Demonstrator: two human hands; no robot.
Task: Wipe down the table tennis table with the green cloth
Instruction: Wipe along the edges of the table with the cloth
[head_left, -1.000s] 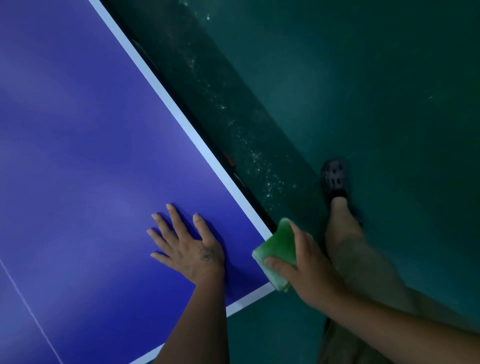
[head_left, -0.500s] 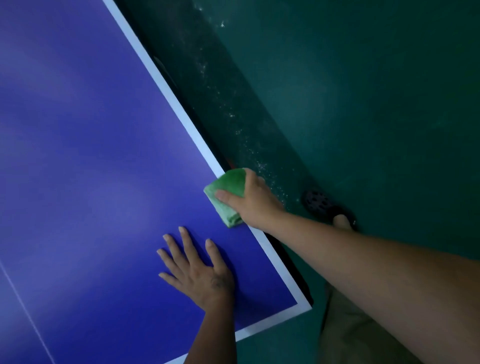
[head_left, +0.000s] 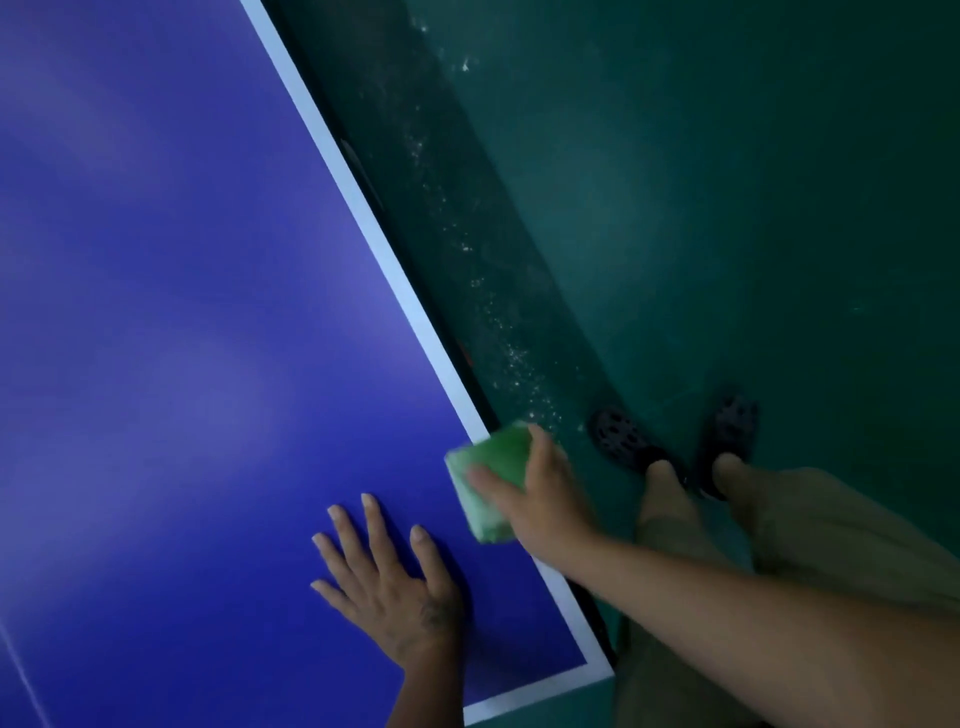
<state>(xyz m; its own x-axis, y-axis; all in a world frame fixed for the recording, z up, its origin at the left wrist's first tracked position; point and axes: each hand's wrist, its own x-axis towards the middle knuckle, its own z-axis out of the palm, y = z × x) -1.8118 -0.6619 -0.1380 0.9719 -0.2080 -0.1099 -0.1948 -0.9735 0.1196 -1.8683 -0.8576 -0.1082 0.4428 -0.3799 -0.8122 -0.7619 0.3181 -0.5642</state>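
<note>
Right hand (head_left: 545, 506) apparently grips green cloth (head_left: 496, 460); left hand (head_left: 397, 592) flat.

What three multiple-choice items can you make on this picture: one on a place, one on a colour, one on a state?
1. Where is the green cloth? A on the floor; B at the edge of the table; C in a bucket.
2. What colour is the border line? A white; B yellow; C red.
3. How is the left hand? A gripping the cloth; B flat, fingers spread; C in a fist.
Answers: B, the right hand holds it over the line; A, a white stripe frames the blue top; B, it lies on the table.
</note>
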